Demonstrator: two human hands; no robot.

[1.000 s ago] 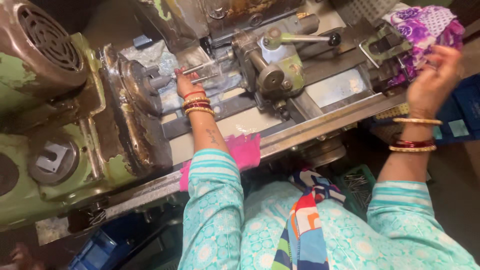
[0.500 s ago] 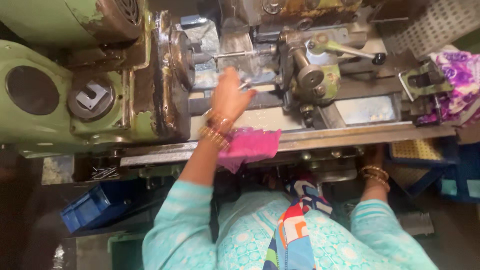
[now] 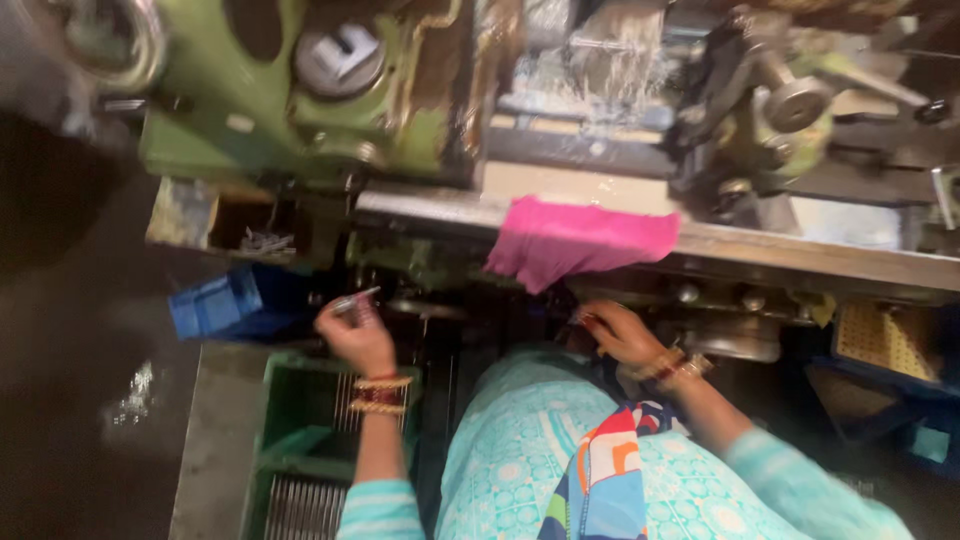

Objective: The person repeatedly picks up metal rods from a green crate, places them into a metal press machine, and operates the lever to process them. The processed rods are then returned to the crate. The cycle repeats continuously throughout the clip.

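My left hand (image 3: pixel 352 335) is low, in front of the green lathe (image 3: pixel 300 110), with its fingers closed on a small shiny metal part (image 3: pixel 352 301). It hovers above a green crate (image 3: pixel 300 440) and close to a blue crate (image 3: pixel 215 303). My right hand (image 3: pixel 620 335) reaches under the lathe's metal front edge (image 3: pixel 800 255), just below a pink cloth (image 3: pixel 580 240) that hangs over that edge. What its fingers touch is too dark and blurred to tell. Both wrists wear bangles.
The lathe's chuck and tool post (image 3: pixel 790 100) sit blurred at the top. A yellow perforated tray (image 3: pixel 885 340) and blue bins stand at the right under the machine. Dark floor lies at the left.
My left hand has come down from the chuck area to below the bed, now holding a small metal part. My right hand has moved up under the lathe's edge. The view has tilted down and left.
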